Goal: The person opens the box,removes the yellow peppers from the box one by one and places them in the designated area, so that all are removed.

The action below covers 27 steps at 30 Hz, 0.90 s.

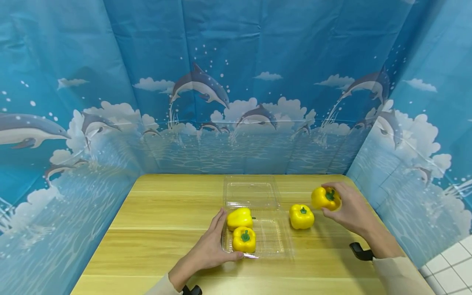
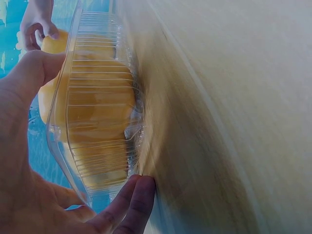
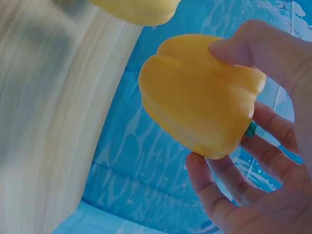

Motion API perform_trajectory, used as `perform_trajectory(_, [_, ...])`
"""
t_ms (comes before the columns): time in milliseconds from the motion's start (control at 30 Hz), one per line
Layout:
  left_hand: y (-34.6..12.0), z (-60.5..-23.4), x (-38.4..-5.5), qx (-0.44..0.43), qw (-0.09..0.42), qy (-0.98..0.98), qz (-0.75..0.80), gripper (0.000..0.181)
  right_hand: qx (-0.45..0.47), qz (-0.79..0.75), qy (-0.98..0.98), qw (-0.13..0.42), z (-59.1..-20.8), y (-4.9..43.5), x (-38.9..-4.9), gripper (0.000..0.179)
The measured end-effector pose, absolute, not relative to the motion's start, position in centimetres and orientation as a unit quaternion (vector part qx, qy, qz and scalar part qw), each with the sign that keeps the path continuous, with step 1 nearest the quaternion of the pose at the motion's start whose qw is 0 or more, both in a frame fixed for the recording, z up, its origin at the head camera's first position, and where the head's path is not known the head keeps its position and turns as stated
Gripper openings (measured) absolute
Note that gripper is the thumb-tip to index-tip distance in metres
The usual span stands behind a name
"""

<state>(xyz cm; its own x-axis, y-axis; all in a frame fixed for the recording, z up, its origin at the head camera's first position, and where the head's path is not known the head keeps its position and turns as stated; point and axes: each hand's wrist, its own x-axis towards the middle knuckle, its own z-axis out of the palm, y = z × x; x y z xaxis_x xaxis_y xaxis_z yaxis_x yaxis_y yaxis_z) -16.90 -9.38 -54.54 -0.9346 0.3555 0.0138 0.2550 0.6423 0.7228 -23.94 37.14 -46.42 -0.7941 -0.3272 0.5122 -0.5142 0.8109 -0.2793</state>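
My right hand [image 1: 352, 209] pinches a yellow bell pepper [image 1: 320, 198] between thumb and fingers, above the right part of the table. In the right wrist view this bell pepper [image 3: 195, 92] hangs clear of the tabletop, its green stem toward the palm. My left hand [image 1: 208, 250] grips the clear plastic clamshell container [image 1: 272, 237] at its left side, thumb at the near edge. Inside, on the left, lie a yellow pepper on its side [image 1: 239, 219] and another with its stem up [image 1: 244, 240]. One more yellow pepper [image 1: 301, 217] sits on the table between container and right hand.
The container's transparent lid [image 1: 252, 192] lies folded back toward the table's far edge. The wooden table [image 1: 162, 217] is bordered by a blue dolphin-print curtain [image 1: 236, 151] at the back and both sides. White tiles [image 1: 451, 262] show at the lower right.
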Motion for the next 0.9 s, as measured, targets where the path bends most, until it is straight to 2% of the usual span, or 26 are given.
perform_trajectory(267, [-9.4, -54.4, -16.8, 0.168, 0.068, 0.904, 0.388, 0.143, 0.237, 0.187, -0.925, 0.229, -47.1, 37.8, -23.9, 0.075])
perform_trajectory(900, [-9.2, -54.3, -16.8, 0.165, 0.069, 0.906, 0.383, 0.143, 0.229, 0.189, -0.937, 0.181, -48.7, 38.6, -23.9, 0.073])
